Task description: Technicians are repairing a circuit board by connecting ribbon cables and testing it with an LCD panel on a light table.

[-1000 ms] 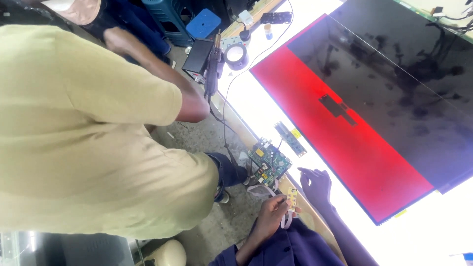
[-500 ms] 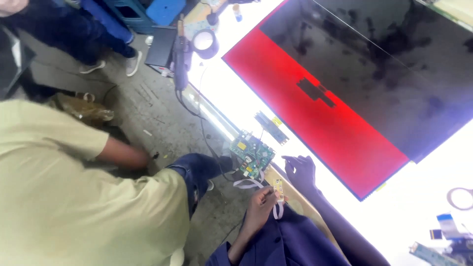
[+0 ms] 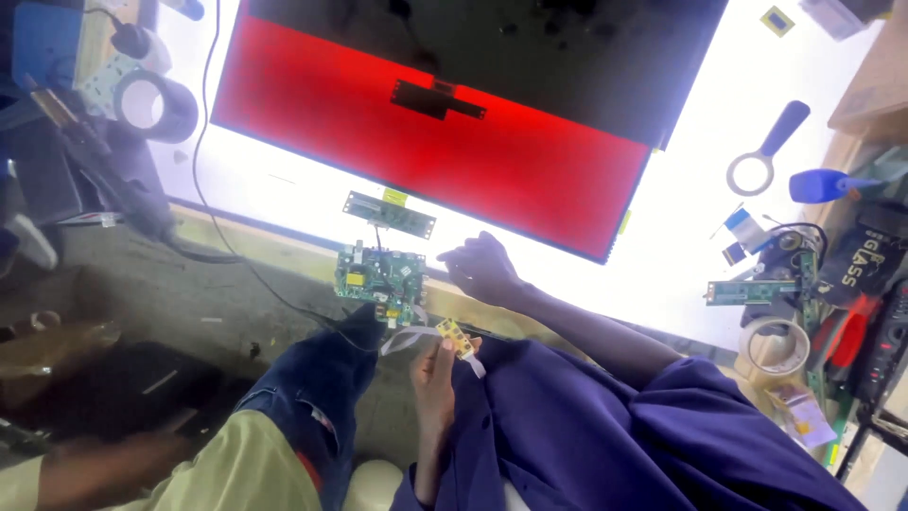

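Board (image 3: 379, 276) green, flat, studded | left hand (image 3: 437, 371) pinching small yellow board (image 3: 455, 337), white ribbon | right hand (image 3: 484, 267) loosely curled on bright panel (image 3: 681, 246)

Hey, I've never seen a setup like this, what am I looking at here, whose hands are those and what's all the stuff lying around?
The picture comes from a camera worn on a person's head, looking down at their own two bare hands; there is no machine. The sleeves are dark blue. The left hand holds a small yellow board with a pale flat ribbon cable. The right hand rests on the edge of a bright white light table. On it lies a large flat screen panel, part glowing red, part dark. Near the hands are a green circuit board and a narrow strip board. Further off lie a magnifying glass and tape rolls. The blue-jeaned knee at lower left belongs to another person.
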